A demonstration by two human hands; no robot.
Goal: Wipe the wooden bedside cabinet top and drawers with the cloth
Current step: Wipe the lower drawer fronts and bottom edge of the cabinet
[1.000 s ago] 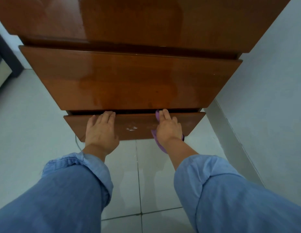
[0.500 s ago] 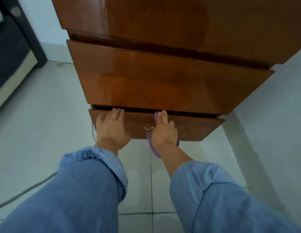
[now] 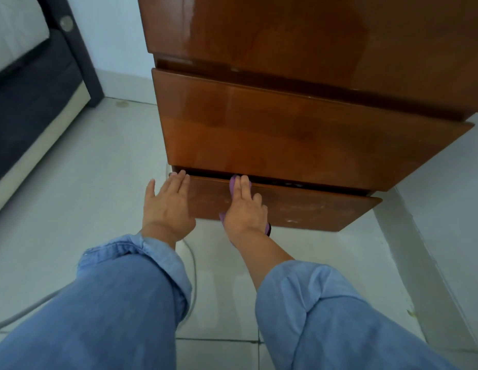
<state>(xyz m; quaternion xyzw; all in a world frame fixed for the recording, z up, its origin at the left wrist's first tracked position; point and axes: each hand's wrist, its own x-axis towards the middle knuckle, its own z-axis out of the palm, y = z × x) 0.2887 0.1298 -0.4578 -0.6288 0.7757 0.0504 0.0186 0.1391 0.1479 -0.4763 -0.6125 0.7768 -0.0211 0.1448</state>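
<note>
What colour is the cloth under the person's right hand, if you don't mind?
Purple; the cloth shows best in the head view.

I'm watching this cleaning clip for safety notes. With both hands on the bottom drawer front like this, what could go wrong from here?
Fingertips of both the left hand and the right hand reach the gap above the bottom drawer; if it slides in, they might get pinched. The purple cloth is only pressed flat under the right hand, so it could slip out. A cable on the floor behind the hands could snag.
</note>
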